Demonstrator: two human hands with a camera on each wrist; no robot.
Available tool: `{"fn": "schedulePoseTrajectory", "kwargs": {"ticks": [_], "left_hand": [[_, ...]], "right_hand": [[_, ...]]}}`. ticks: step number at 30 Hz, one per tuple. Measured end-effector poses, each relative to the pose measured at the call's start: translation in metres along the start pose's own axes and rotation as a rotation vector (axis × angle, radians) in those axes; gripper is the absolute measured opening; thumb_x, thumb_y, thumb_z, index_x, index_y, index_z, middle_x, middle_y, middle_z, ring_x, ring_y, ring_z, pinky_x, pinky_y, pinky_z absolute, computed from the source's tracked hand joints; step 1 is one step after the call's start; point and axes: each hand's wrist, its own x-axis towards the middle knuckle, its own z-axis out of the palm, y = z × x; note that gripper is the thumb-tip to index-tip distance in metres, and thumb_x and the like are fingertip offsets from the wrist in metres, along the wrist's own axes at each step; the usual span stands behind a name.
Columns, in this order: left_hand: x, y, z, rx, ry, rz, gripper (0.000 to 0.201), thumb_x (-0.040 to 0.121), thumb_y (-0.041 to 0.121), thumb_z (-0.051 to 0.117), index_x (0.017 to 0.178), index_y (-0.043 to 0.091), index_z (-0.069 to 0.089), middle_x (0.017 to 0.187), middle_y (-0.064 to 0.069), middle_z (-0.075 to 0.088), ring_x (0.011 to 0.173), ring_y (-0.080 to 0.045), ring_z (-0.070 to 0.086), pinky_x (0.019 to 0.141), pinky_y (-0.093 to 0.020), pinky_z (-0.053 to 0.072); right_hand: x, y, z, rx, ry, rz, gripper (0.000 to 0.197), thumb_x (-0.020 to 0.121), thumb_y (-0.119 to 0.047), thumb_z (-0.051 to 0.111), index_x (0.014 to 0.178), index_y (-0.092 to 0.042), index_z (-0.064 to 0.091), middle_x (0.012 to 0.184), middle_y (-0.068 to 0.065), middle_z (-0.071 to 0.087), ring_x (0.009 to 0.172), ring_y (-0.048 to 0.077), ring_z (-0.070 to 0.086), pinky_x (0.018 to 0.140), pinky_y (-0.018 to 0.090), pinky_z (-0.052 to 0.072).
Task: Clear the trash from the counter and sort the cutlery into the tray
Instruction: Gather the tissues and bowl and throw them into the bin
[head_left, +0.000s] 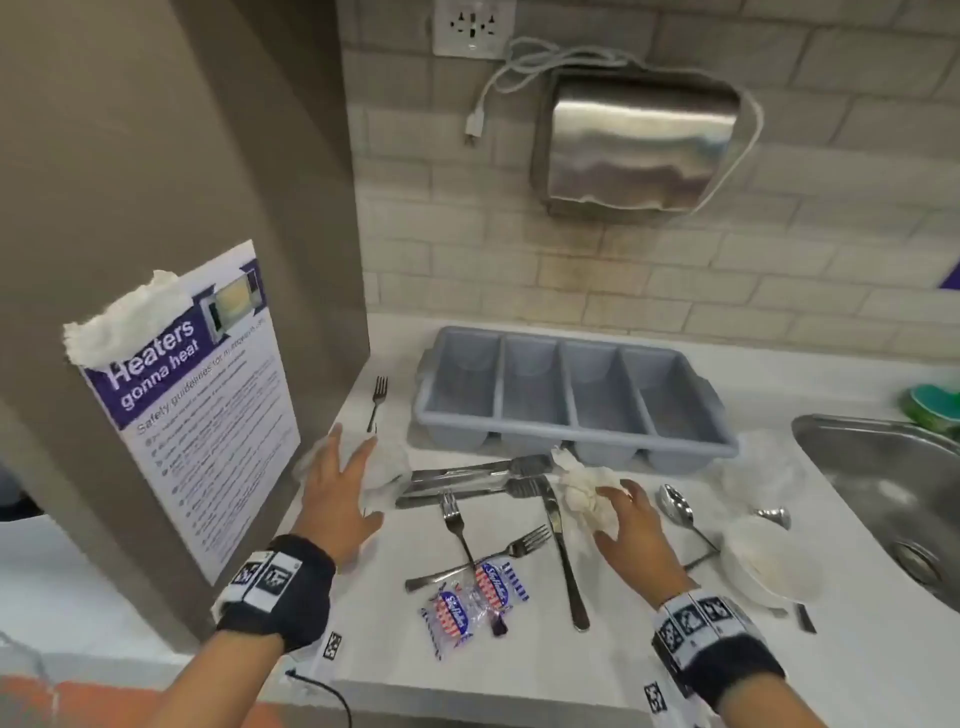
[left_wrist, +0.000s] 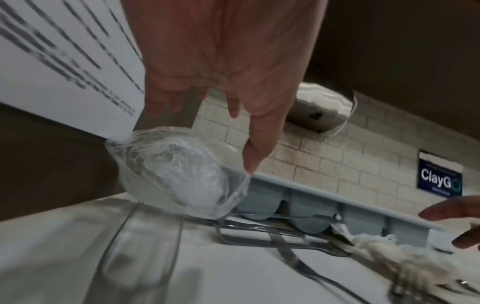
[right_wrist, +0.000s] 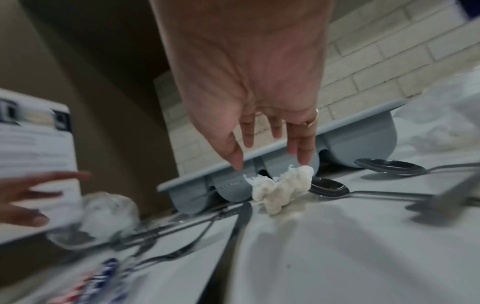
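Note:
My left hand (head_left: 340, 486) hovers with spread fingers over a crumpled ball of clear plastic wrap (head_left: 387, 467) at the counter's left end; in the left wrist view the left hand (left_wrist: 259, 123) has one fingertip at the plastic wrap (left_wrist: 179, 174). My right hand (head_left: 626, 519) reaches with straight fingers onto a crumpled white napkin (head_left: 584, 493); the right wrist view shows the right hand (right_wrist: 275, 127) just above the napkin (right_wrist: 280, 187). The grey four-slot cutlery tray (head_left: 571, 395) stands behind, with nothing in it. Forks (head_left: 457, 525), knives (head_left: 561, 551) and a spoon (head_left: 675, 504) lie scattered in front of it.
Two candy wrappers (head_left: 472, 597) lie near the front edge. A white bowl (head_left: 769, 564) and more clear plastic (head_left: 758, 475) sit beside the steel sink (head_left: 893, 493) at right. One lone fork (head_left: 378, 400) lies by the brown cabinet wall (head_left: 208, 156) on the left.

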Motion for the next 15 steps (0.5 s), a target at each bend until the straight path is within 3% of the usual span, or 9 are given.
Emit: {"fn": "schedulePoseTrajectory", "kwargs": {"ticks": [3, 6, 8, 10, 12, 15], "left_hand": [[0.037, -0.008, -0.001, 0.297, -0.118, -0.018, 0.112, 0.069, 0.044, 0.073, 0.148, 0.032, -0.006, 0.158, -0.013, -0.018, 0.146, -0.039, -0.009, 0.119, -0.055, 0.011], [0.065, -0.018, 0.011, 0.402, -0.282, -0.02, 0.121, 0.065, 0.049, 0.074, 0.147, 0.032, -0.013, 0.157, -0.012, -0.023, 0.146, -0.041, -0.005, 0.117, -0.056, 0.016], [0.072, -0.024, 0.018, 0.337, -0.349, -0.028, 0.11, 0.068, 0.037, 0.075, 0.147, 0.034, -0.001, 0.159, -0.01, -0.01, 0.145, -0.038, 0.014, 0.115, -0.051, 0.028], [0.075, -0.023, 0.02, 0.193, -0.347, -0.05, 0.085, 0.074, 0.02, 0.068, 0.145, 0.028, 0.021, 0.155, -0.012, 0.015, 0.135, -0.036, 0.033, 0.11, -0.046, 0.036], [0.076, -0.026, 0.02, 0.123, -0.33, -0.033, 0.062, 0.077, 0.01, 0.06, 0.135, 0.022, 0.042, 0.142, -0.011, 0.034, 0.124, -0.035, 0.046, 0.105, -0.042, 0.042], [0.08, -0.041, 0.022, 0.086, -0.24, 0.012, 0.041, 0.077, 0.005, 0.053, 0.114, 0.022, 0.06, 0.124, -0.008, 0.053, 0.119, -0.032, 0.051, 0.101, -0.038, 0.046]], "right_hand": [[0.031, -0.008, 0.005, -0.145, -0.131, 0.095, 0.065, 0.08, -0.006, 0.057, 0.138, -0.02, 0.031, 0.152, 0.017, 0.013, 0.129, 0.044, 0.034, 0.107, 0.047, 0.034], [0.061, -0.009, 0.012, -0.235, -0.259, 0.144, 0.073, 0.084, -0.008, 0.053, 0.143, -0.029, 0.018, 0.156, 0.015, 0.004, 0.133, 0.042, 0.028, 0.108, 0.049, 0.034], [0.077, -0.003, 0.016, -0.332, -0.336, 0.162, 0.069, 0.087, -0.012, 0.051, 0.144, -0.032, 0.017, 0.157, 0.012, 0.004, 0.133, 0.042, 0.028, 0.107, 0.048, 0.035], [0.086, 0.002, 0.024, -0.453, -0.344, 0.112, 0.054, 0.09, -0.012, 0.044, 0.14, -0.026, 0.031, 0.152, 0.012, 0.022, 0.125, 0.042, 0.036, 0.103, 0.047, 0.04], [0.09, 0.006, 0.034, -0.471, -0.298, 0.056, 0.038, 0.088, -0.009, 0.04, 0.123, -0.02, 0.052, 0.131, 0.012, 0.048, 0.11, 0.036, 0.049, 0.093, 0.043, 0.044], [0.091, 0.007, 0.035, -0.35, -0.228, 0.044, 0.024, 0.087, -0.007, 0.043, 0.096, -0.01, 0.064, 0.102, 0.014, 0.065, 0.094, 0.032, 0.06, 0.074, 0.034, 0.046]]}}
